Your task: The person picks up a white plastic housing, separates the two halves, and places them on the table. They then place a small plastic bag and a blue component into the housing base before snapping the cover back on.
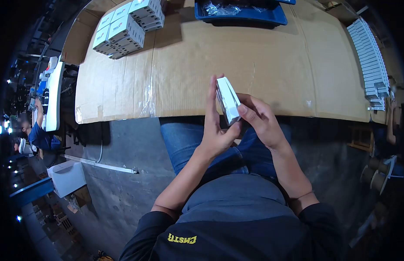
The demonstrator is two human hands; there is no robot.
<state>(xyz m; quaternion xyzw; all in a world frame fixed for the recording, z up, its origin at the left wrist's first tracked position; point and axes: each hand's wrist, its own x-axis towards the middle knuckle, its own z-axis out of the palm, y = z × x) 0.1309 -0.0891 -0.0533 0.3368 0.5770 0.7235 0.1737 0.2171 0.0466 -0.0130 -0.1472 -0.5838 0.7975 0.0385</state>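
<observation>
A small white box (228, 99) is held tilted between my two hands, just over the near edge of the cardboard-covered table (202, 82). My left hand (217, 130) supports it from the left, fingers stretched up along its side and thumb at its lower end. On the other side, my right hand (259, 119) grips the box near its lower right corner, thumb pressed on the edge. A narrow gap or seam runs along the box's upper side. What lies inside it cannot be seen.
Stacked white boxes (123, 32) stand at the back left of the table. A blue tray (241, 19) with clear plastic pieces sits at the back. Along the right edge runs a long row of white boxes (369, 61). Another person (39, 135) is at a white table on the left.
</observation>
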